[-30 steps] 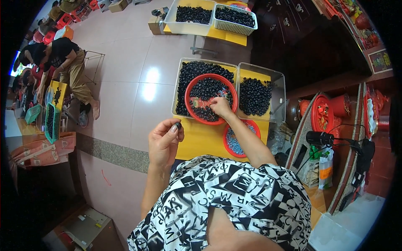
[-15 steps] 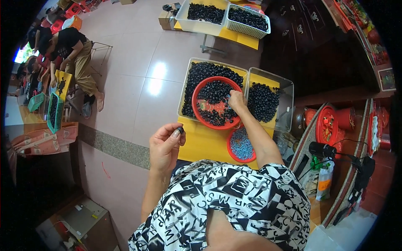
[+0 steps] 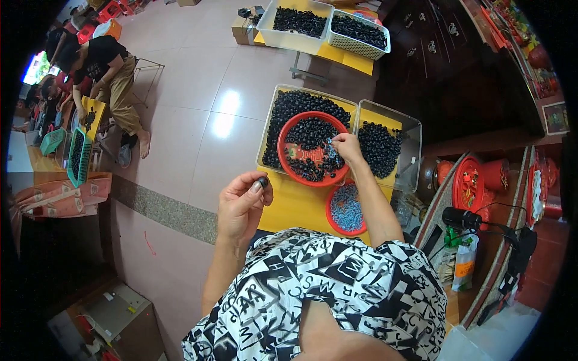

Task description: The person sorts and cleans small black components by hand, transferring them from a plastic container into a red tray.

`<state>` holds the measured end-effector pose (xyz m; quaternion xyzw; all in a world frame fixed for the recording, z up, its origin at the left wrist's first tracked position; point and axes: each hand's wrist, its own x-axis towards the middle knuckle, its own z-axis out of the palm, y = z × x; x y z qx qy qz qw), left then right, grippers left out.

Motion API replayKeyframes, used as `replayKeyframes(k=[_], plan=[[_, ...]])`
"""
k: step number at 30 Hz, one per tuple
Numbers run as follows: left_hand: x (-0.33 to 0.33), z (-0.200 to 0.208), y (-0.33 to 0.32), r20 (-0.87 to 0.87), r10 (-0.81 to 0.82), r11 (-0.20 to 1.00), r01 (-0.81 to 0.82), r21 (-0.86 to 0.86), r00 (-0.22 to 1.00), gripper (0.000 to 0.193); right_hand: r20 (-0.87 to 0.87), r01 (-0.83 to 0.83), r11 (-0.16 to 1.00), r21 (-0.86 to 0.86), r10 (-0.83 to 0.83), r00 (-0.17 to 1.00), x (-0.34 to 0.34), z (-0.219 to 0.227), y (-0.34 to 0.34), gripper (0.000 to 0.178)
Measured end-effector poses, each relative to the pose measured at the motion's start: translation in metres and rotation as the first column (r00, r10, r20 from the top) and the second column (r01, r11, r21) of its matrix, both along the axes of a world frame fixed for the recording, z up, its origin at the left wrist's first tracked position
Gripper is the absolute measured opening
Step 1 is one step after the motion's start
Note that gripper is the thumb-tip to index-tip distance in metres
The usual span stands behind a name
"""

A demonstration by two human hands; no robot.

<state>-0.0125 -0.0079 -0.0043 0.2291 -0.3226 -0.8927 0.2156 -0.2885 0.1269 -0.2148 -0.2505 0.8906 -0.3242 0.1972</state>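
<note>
My left hand (image 3: pixel 242 201) is raised left of the yellow table, pinching a small black round part (image 3: pixel 263 181) between thumb and finger. At the right side of a red bowl (image 3: pixel 280 155), the fingers of my right hand (image 3: pixel 348 148) are drawn together. Small light blue pieces (image 3: pixel 330 150) lie in the bowl by those fingertips; whatever the fingers hold is too small to tell. Black ring-like parts (image 3: pixel 313 131) fill much of the bowl. Nearer me, a smaller red bowl (image 3: pixel 329 210) holds many thin blue pieces (image 3: pixel 347 209).
The big bowl rests on a clear bin (image 3: pixel 263 135) of black parts. Another clear bin (image 3: pixel 413 135) stands to its right. Beyond are a white tub (image 3: pixel 289 40) and a white basket (image 3: pixel 359 50). A person (image 3: pixel 105 66) works at the far left; a cabinet (image 3: pixel 457 78) stands right.
My right hand has drawn back a little to the right, and more of the blue pieces in the large bowl show. My left hand keeps the black part pinched, nearly in place.
</note>
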Motion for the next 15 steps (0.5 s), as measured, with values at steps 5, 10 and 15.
replayKeyframes(k=[5,10,15], plan=[[-0.007,-0.002,0.006,-0.053,-0.060,0.997,0.062,0.041,0.997,0.020,0.854,0.476,0.764,-0.435,0.182,0.487,0.030,0.081,0.022,0.008],[-0.017,-0.001,0.020,-0.084,-0.166,0.986,0.167,0.007,0.983,0.020,0.754,0.429,0.658,-0.619,0.346,0.558,0.072,0.166,0.030,0.010],[-0.019,0.015,0.034,-0.142,-0.224,0.973,0.230,0.021,0.964,0.020,0.375,0.078,0.682,-0.727,0.300,0.877,0.131,0.253,0.032,0.008]])
